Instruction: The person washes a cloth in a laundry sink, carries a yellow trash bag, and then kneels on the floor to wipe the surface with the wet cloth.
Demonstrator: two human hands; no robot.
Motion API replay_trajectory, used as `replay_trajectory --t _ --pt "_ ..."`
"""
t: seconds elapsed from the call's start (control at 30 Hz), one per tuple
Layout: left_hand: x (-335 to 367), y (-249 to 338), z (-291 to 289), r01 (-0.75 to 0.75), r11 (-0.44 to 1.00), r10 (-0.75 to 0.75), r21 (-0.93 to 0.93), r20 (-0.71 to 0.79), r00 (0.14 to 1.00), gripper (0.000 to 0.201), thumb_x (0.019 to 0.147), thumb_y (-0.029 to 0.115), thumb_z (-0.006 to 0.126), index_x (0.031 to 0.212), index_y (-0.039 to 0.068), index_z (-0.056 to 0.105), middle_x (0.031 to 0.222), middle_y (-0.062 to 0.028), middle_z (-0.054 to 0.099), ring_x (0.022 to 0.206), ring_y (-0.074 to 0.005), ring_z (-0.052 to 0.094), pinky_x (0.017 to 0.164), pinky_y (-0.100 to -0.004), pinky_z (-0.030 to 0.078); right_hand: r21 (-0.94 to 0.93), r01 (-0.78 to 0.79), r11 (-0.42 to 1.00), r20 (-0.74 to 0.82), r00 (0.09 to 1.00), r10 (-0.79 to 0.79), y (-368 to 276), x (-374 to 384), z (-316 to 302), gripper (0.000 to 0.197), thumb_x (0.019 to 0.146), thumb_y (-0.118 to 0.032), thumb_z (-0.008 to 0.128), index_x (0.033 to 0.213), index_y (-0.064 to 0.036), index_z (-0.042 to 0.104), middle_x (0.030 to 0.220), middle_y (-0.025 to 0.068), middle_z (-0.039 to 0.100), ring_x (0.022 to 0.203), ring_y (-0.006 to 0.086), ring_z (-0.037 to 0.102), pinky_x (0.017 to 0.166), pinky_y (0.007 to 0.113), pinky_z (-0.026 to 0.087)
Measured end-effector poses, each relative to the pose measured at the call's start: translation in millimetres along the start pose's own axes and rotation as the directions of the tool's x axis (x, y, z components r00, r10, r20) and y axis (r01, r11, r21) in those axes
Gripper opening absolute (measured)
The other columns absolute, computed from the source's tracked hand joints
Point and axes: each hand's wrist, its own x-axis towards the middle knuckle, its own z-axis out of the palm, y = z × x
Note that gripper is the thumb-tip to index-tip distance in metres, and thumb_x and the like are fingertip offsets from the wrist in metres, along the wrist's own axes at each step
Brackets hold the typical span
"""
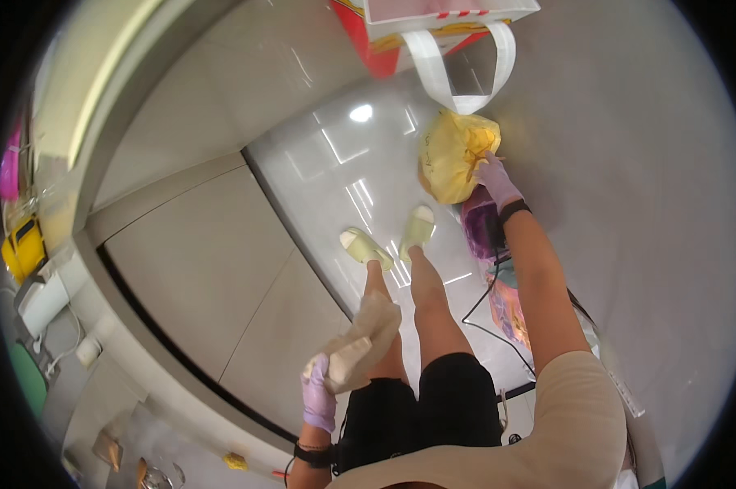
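My left hand (319, 395), in a light purple glove, is closed round one end of a crumpled beige cloth (365, 338). The cloth hangs in front of my legs. My right hand (495, 179), gloved alike, reaches far out and down to a yellow plastic bag (447, 156) by the wall. Its fingers grip the gathered folds at the bag's mouth, with the fingertips partly lost among the folds. What the bag contains is hidden. Just below that hand lies a dark purple package (482, 222).
A red and white carrier bag (457, 61) with white handles stands beyond the yellow bag. A black cable (468, 314) runs near my right arm. On the left, a counter edge (164, 359) curves past cabinet doors (213, 261). A yellow item (23, 248) and a glass vessel (160, 475) sit on the counter.
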Motion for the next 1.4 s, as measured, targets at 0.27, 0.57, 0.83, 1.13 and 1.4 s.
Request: replay_trajectory --t 0.27,0.57,0.83,1.13,1.4 --pt "4 -20 51 0.140 0.986 -0.144 0.088 0.040 0.989 0.042 0.089 0.035 0.058 0.111 0.000 0.060 0.102 -0.0060 0.062 0.090 -0.0152 0.061 0.080 -0.0297 0.049 -0.666 -0.031 0.745 -0.426 0.835 -0.347 17 17 20 0.041 0.072 -0.019 0.074 0.100 -0.0030 0.050 0.085 0.0063 0.061 0.072 0.0193 0.059 0.069 0.030 0.049" --pt "-3 -4 63 0.091 0.996 -0.091 -0.020 0.012 0.996 0.040 0.089 0.036 0.059 0.109 0.001 0.059 0.102 -0.0073 0.063 0.091 -0.0181 0.062 0.081 -0.0318 0.050 -0.248 -0.299 0.921 -0.368 0.909 0.196 -7 -6 37 0.023 0.077 -0.022 0.069 0.077 -0.0054 0.053 0.071 0.0023 0.056 0.064 0.0160 0.057 0.059 0.029 0.046" --pt "-9 -13 55 0.089 0.995 -0.089 -0.052 -0.001 0.996 0.042 0.089 0.034 0.060 0.113 -0.001 0.059 0.105 -0.0088 0.063 0.095 -0.0198 0.062 0.084 -0.0330 0.051 -0.415 0.104 0.904 -0.122 0.978 -0.169 30 -34 63 0.031 0.082 -0.030 0.061 0.090 -0.0002 0.064 0.079 0.0089 0.063 0.068 0.0189 0.058 0.062 0.031 0.046" --pt "-39 -16 42 -0.048 0.994 0.044 -0.096 -0.052 0.998 0.031 0.092 0.026 0.057 0.106 -0.001 0.061 0.099 -0.0069 0.064 0.090 -0.0160 0.063 0.080 -0.0288 0.051 -0.548 0.106 0.830 -0.196 0.948 -0.250 -8 -205 112 0.040 0.084 -0.037 0.060 0.077 0.0021 0.059 0.071 0.0163 0.059 0.065 0.0240 0.054 0.064 0.035 0.043" --pt "-39 -5 45 -0.331 0.943 0.321 0.031 0.170 0.932 0.034 0.093 0.028 0.055 0.109 -0.002 0.062 0.099 -0.0062 0.064 0.090 -0.0149 0.061 0.081 -0.0284 0.049 -0.429 0.367 0.826 -0.242 0.834 -0.496 15 -370 68 0.034 0.087 -0.026 0.062 0.072 0.0036 0.057 0.064 0.0152 0.054 0.059 0.0213 0.052 0.058 0.035 0.040"
